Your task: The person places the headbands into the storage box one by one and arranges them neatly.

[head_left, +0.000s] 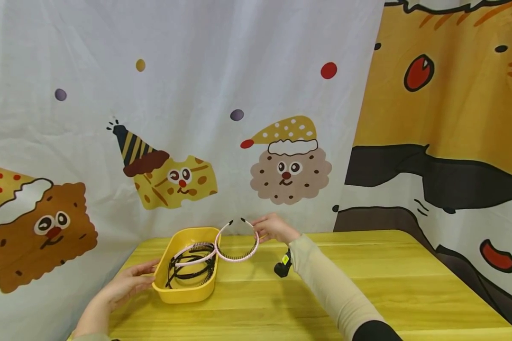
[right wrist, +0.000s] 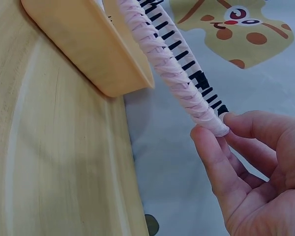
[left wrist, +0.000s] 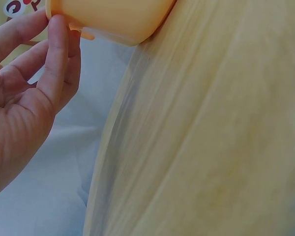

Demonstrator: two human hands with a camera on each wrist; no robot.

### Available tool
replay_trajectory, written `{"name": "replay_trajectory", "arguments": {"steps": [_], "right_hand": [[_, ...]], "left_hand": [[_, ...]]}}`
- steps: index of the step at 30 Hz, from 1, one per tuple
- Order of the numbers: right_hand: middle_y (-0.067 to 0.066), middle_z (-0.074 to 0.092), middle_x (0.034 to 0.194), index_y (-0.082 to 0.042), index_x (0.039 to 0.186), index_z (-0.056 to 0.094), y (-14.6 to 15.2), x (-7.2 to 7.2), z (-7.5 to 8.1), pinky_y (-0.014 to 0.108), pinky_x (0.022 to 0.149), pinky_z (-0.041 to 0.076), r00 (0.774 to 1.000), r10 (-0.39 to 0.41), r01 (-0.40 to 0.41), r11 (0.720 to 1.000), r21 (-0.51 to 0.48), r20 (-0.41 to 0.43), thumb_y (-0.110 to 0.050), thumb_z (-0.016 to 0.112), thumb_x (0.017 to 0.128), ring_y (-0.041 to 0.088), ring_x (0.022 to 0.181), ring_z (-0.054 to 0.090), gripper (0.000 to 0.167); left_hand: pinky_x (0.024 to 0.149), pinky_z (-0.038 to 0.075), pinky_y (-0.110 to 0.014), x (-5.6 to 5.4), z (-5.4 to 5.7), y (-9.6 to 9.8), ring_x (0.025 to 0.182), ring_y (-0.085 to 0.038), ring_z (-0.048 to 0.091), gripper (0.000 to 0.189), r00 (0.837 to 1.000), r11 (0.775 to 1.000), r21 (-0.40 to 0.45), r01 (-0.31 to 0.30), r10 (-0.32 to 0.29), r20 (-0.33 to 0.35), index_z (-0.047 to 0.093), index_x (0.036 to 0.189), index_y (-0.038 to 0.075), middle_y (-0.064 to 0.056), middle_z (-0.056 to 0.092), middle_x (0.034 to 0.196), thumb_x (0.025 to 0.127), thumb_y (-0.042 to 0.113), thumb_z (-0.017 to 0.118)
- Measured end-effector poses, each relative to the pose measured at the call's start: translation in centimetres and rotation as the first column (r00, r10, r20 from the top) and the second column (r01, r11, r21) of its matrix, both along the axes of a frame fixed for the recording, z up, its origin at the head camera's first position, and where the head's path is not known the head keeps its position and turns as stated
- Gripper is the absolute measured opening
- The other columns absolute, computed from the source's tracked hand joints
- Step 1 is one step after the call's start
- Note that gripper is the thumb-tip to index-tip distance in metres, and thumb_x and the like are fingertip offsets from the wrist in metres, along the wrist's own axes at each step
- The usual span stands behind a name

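My right hand (head_left: 276, 228) pinches a pale pink headband (head_left: 237, 259) near one end, between thumb and fingers. It is held up just right of a yellow plastic bin (head_left: 185, 296), its curve downward and its tips pointing up. Pink ribbon-like wrapping (right wrist: 169, 69) and a row of black teeth show in the right wrist view. At the bin's left side my left hand (head_left: 130, 285) grips the rim between thumb and fingers; the left wrist view shows the fingertips on that rim. Inside the bin lie several black headbands (head_left: 192, 275) and another pink headband (head_left: 201, 259).
The bin stands at the left of a yellowish wooden table (head_left: 256, 303). Behind the table's far edge hangs a white curtain (head_left: 239, 47) printed with cartoon food figures. A small black device (head_left: 283, 269) with a yellow-green label hangs at my right wrist.
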State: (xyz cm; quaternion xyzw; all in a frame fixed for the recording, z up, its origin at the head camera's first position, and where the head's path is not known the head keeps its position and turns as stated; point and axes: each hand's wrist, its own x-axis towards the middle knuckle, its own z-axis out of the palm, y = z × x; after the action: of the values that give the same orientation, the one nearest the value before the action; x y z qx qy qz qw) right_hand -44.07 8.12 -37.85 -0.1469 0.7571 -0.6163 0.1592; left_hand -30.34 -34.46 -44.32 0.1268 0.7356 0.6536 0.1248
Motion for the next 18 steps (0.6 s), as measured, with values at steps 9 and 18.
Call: {"name": "replay_trajectory", "arguments": {"steps": [9, 18], "right_hand": [[0.016, 0.067, 0.079, 0.01, 0.117, 0.064, -0.8, 0.0, -0.4, 0.04, 0.069, 0.058, 0.999, 0.04, -0.04, 0.999, -0.005, -0.001, 0.0, 0.061, 0.09, 0.027, 0.072, 0.067, 0.029], [0.016, 0.067, 0.08, 0.009, 0.12, 0.063, -1.4, 0.0, -0.6, 0.039, 0.069, 0.058, 0.999, 0.047, -0.047, 0.999, 0.007, -0.006, -0.001, 0.061, 0.09, 0.034, 0.079, 0.067, 0.031]], "left_hand": [[0.09, 0.051, -0.031, 0.1, 0.0, 0.1, 0.106, -0.015, 0.06, 0.066, 1.0, 1.0, 0.001, 0.004, -0.004, -0.009, 0.017, 0.147, -0.015, -0.011, 0.05, 0.124, 0.098, 0.007, 0.055], [0.091, 0.05, -0.029, 0.0, 0.0, 0.0, 0.107, -0.014, 0.059, 0.069, 1.0, 1.0, -0.008, 0.001, -0.001, -0.006, 0.013, 0.147, -0.015, -0.015, 0.047, 0.126, 0.098, 0.009, 0.055]]}}
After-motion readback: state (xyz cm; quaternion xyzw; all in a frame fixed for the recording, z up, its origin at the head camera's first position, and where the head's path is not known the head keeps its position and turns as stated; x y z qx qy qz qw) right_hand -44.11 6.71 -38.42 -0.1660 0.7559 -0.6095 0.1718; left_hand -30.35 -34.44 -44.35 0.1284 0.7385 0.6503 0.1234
